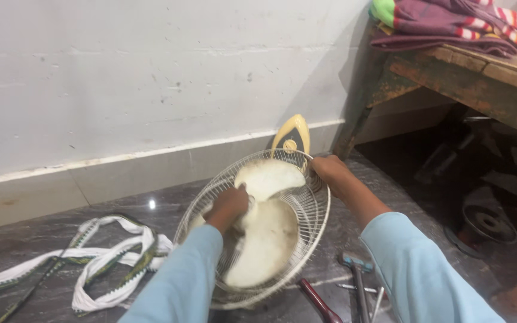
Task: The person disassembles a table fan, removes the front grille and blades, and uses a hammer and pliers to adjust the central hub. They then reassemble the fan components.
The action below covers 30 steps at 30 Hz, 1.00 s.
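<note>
both my hands on a table fan's wire cage, floor level.

nearest me at 5 o'clock lie a maroon-handled tool and a grey-headed hammer. my left hand is closed around the hub of the cream fan blades; my right hand pinches the rim of the wire guard at 1 o'clock. the yellow fan body stands behind. a white patterned strap lies at 9 o'clock; folded cloths top the wooden bench at 2 o'clock.
</note>
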Each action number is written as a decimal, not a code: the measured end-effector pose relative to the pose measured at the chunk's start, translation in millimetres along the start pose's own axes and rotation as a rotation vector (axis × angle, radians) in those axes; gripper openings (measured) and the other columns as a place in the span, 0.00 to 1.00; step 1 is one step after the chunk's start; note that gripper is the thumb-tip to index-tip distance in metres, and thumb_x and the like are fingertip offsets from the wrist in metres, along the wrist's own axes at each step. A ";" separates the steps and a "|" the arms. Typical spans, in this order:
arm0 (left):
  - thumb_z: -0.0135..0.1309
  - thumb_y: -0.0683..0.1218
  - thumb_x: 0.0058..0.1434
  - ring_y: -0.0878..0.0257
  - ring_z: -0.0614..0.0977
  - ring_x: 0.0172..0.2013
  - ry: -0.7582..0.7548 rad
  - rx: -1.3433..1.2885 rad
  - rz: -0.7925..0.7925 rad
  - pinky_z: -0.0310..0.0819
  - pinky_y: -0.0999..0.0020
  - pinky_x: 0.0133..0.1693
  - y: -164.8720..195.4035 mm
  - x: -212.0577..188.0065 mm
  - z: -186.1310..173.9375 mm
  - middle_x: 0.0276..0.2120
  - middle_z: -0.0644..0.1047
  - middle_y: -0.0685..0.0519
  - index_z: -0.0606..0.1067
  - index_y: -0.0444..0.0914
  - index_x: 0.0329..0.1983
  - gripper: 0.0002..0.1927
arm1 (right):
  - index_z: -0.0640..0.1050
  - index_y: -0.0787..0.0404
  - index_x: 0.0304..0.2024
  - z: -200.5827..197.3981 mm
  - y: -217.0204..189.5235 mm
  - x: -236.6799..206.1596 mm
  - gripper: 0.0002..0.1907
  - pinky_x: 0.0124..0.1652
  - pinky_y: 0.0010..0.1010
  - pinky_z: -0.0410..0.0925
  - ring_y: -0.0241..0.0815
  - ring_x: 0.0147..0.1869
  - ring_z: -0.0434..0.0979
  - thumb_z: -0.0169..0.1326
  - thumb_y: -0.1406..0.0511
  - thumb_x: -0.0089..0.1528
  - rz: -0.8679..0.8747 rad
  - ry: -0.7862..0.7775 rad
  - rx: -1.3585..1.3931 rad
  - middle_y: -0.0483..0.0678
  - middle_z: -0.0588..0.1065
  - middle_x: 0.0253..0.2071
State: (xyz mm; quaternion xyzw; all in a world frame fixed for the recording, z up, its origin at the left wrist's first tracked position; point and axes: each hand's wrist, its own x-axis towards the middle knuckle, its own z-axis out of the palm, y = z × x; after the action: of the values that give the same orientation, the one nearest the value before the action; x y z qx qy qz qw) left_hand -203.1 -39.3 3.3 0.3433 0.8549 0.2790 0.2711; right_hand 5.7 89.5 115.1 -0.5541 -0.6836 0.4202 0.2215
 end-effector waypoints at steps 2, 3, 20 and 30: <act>0.24 0.63 0.76 0.36 0.75 0.61 -0.023 0.089 0.220 0.64 0.44 0.65 -4.5 -4.6 11.4 0.61 0.74 0.34 0.73 0.31 0.62 0.37 | 0.84 0.72 0.45 -3.3 -14.4 -3.1 0.21 0.49 0.42 0.71 0.57 0.48 0.81 0.53 0.63 0.57 -0.030 0.117 -0.386 0.65 0.80 0.44; 0.26 0.63 0.75 0.37 0.74 0.62 -0.029 0.045 0.126 0.62 0.43 0.65 -3.9 -5.4 12.8 0.61 0.73 0.36 0.73 0.32 0.62 0.36 | 0.83 0.69 0.47 -3.3 -20.7 -5.6 0.21 0.50 0.44 0.71 0.58 0.51 0.80 0.54 0.63 0.56 -0.049 0.156 -0.454 0.64 0.79 0.47; 0.49 0.56 0.66 0.43 0.66 0.65 0.101 -0.148 0.677 0.57 0.52 0.66 -41.8 24.7 25.4 0.63 0.68 0.41 0.72 0.40 0.61 0.24 | 0.77 0.66 0.47 47.2 -48.1 -39.2 0.15 0.43 0.49 0.74 0.61 0.44 0.80 0.55 0.72 0.57 -0.694 0.363 -0.863 0.64 0.71 0.50; 0.51 0.55 0.63 0.34 0.61 0.69 -0.019 -0.414 0.277 0.55 0.52 0.69 -46.5 32.3 40.2 0.68 0.55 0.24 0.45 0.22 0.69 0.45 | 0.80 0.64 0.43 56.7 -36.3 -50.4 0.12 0.46 0.43 0.76 0.57 0.48 0.83 0.57 0.71 0.56 -0.455 0.303 -0.944 0.60 0.80 0.43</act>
State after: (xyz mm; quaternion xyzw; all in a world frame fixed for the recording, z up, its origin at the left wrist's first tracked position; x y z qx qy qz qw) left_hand -217.0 -32.1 -64.4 0.3971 0.7217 0.4795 0.3027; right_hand -44.1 22.0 121.9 -0.4857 -0.8611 -0.0755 0.1298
